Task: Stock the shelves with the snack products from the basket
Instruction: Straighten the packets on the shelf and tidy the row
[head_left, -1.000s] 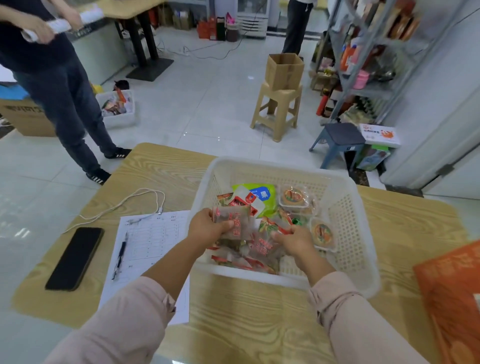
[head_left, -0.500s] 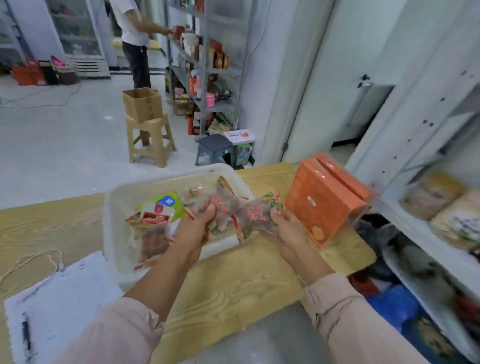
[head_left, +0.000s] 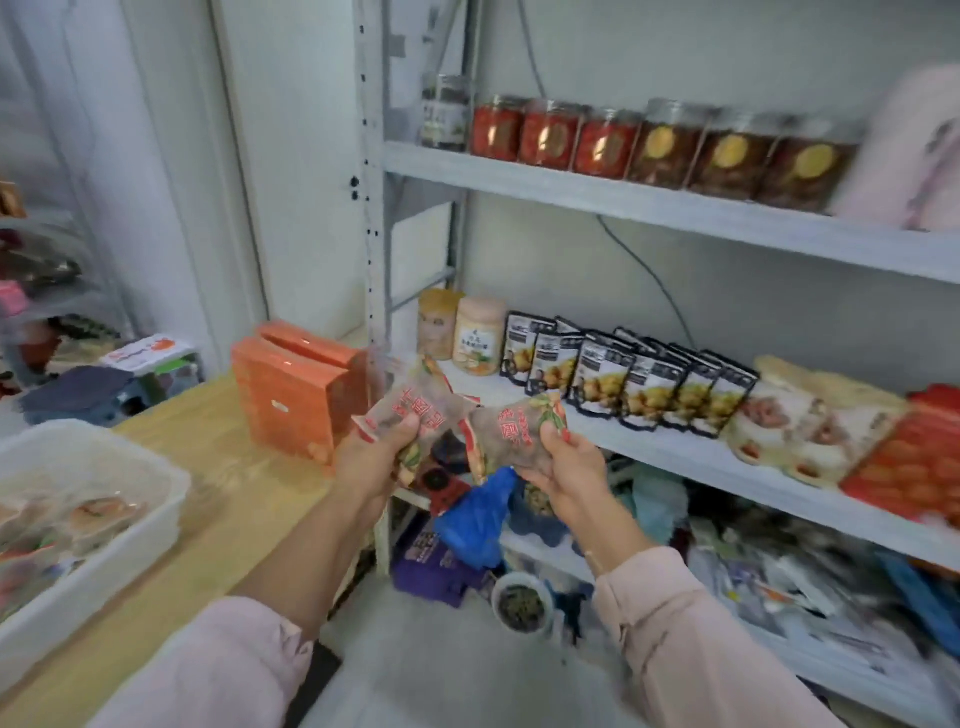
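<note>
My left hand (head_left: 371, 460) grips a clear snack packet with red print (head_left: 415, 415). My right hand (head_left: 569, 467) holds a second packet of the same kind (head_left: 511, 431). Both packets hang in the air just in front of the middle shelf (head_left: 675, 457) of a grey metal rack. The white plastic basket (head_left: 124, 493) sits at the far left on the wooden table (head_left: 208, 441), with more wrapped snacks inside it.
The middle shelf carries two jars (head_left: 460, 335), a row of black pouches (head_left: 623, 382) and flat packs at the right. Red and brown jars (head_left: 623, 143) line the upper shelf. Orange boxes (head_left: 293, 395) stand on the table corner. Bags and clutter (head_left: 478, 530) fill the floor under the rack.
The view has swung right from the basket to the rack. Both hands lifted a packet each out of the basket and carried them toward the middle shelf.
</note>
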